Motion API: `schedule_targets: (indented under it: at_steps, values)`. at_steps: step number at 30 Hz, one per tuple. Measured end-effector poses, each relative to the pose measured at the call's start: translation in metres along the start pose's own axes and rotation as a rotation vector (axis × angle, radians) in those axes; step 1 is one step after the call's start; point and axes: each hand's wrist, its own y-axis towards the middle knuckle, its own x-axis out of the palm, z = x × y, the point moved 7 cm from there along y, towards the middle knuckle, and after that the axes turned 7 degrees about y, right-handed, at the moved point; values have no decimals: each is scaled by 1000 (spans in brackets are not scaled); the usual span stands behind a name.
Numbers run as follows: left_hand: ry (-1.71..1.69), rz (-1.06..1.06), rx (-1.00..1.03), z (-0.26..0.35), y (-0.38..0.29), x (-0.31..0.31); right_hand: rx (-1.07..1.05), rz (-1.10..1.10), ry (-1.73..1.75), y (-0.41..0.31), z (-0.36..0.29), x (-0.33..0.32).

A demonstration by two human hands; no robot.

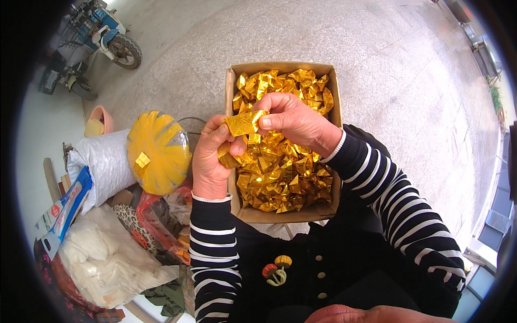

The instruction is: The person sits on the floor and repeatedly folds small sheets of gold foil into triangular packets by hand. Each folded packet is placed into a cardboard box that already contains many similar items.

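Between my two hands is a flat strip of folded gold foil paper (244, 123), held above an open cardboard box (284, 218). My left hand (214, 157) pinches its left end with thumb and fingertips. Lower in the same hand, more gold foil paper (228, 158) is tucked under the fingers. The thumb and forefinger of my right hand (293, 121) grip the strip's right end. Many folded gold foil pieces (282, 173) fill the box, some of them hidden beneath my hands.
Left of the box stands a round yellow taped bundle (161, 161) with a small gold piece (142, 160) on it. Beside it are a white sack (105, 161), a blue-and-white packet (68, 210) and a cloudy plastic bag (109, 258). A parked electric bike (121, 50) is at upper left.
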Motion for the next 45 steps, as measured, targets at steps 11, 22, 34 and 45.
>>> schedule_targets:
  at_steps: [11, 22, 34, 45]
  values:
    - [-10, -13, -4, 1, 0, 3, 3, 56, 23, -1, 0, 0]
    - [-95, 394, 101, 25, 0, -44, -449, -267, -1039, -18, -39, 49]
    - [-183, 402, 95, 22, 0, -50, -165, -283, -964, -17, -27, 43]
    - [-218, 340, 9, -2, 7, -30, 17, 107, -600, -2, 15, 5]
